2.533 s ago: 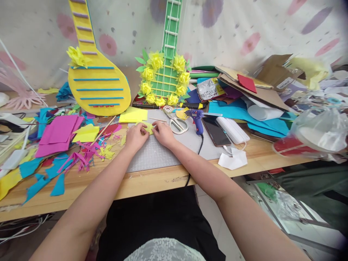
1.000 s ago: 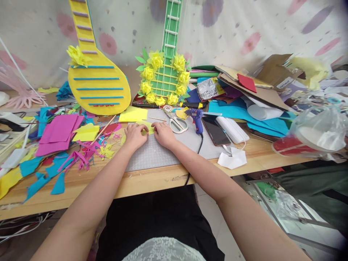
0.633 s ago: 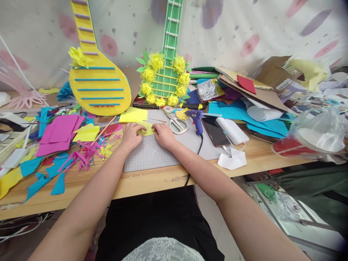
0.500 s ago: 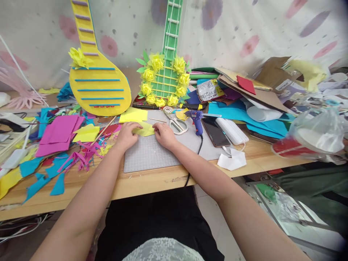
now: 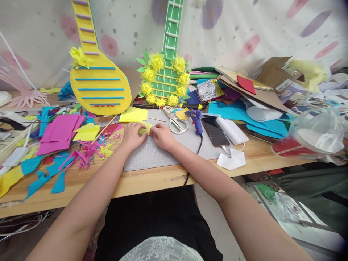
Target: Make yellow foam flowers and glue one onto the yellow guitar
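Between my hands, on the grey cutting mat (image 5: 144, 156), is a piece of yellow paper (image 5: 147, 127), partly covered by fingers. My left hand (image 5: 133, 136) is curled on the paper's left part, thumb toward the middle. My right hand (image 5: 162, 135) pinches its right edge, fingertips close to my left thumb. Behind my left hand lies a flat stack of yellow paper (image 5: 133, 114). A thin wooden stick (image 5: 158, 120) and white-handled scissors (image 5: 178, 126) rest just past my right hand.
A blue glue gun (image 5: 198, 121), a phone (image 5: 215, 132) and a white power bank (image 5: 231, 131) lie to the right. Yellow (image 5: 100, 83) and green (image 5: 167, 78) paper instruments lean at the back. Magenta sheets (image 5: 58, 132) and scraps cover the left; a bagged cup (image 5: 296, 145) stands far right.
My hands have come closer together, the left one moving right. The yellow paper between them now shows less and looks bent or folded over.
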A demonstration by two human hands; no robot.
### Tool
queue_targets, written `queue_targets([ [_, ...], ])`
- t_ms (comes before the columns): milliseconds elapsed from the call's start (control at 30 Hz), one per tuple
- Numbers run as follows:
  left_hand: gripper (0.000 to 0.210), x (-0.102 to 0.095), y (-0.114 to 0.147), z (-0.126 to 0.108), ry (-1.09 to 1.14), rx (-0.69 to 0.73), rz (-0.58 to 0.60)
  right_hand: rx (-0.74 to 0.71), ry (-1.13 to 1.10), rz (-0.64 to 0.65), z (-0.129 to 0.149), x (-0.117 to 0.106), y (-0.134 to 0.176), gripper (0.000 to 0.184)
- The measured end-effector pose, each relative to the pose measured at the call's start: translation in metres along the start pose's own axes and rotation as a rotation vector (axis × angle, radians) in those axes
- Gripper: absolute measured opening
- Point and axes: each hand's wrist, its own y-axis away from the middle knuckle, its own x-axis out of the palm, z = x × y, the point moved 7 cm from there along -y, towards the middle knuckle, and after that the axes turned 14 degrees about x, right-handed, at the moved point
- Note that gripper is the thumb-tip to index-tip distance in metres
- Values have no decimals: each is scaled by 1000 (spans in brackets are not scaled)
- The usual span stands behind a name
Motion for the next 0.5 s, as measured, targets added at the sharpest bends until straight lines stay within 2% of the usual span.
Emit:
queue_targets([
  [200, 17, 9, 0, -1, 15, -122, 13, -9, -31, -60, -6, -4, -1, 25],
  [500, 16, 10, 2, 5, 39, -214, 49, 109, -69, -72, -18, -10, -1, 22],
])
